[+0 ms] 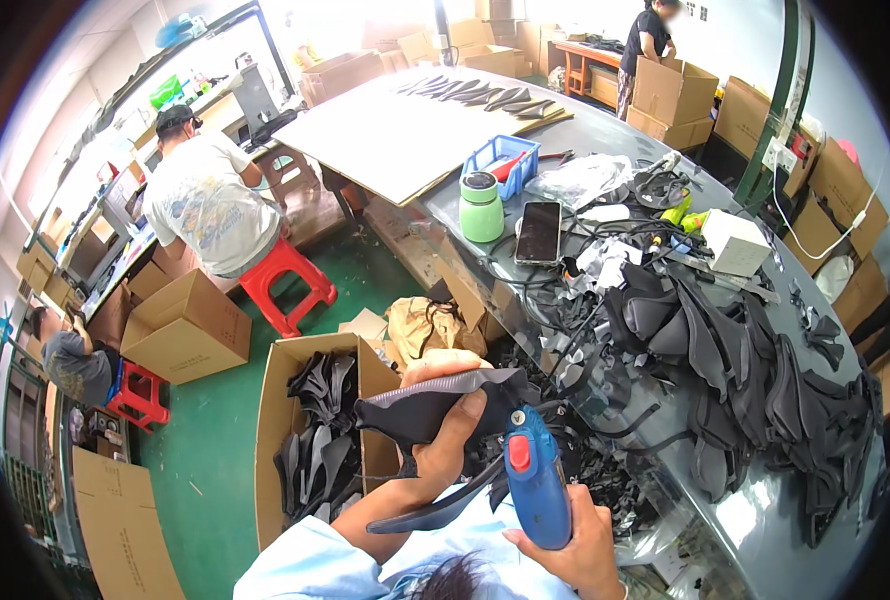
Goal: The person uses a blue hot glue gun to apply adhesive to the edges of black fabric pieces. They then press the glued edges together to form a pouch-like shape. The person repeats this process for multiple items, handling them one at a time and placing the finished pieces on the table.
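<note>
Black piece [405, 413] in left fingers [446, 364]; blue tool [539, 490] in right fingers [585, 510].

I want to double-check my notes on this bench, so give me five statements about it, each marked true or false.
1. The right hand's grip is around a blue tool. True.
2. The left hand's grip is empty. False: it holds a black curved piece.
3. The green bottle stands left of the phone. True.
4. The blue basket is on the floor. False: it is on the table.
5. The phone's screen is dark. True.
</note>
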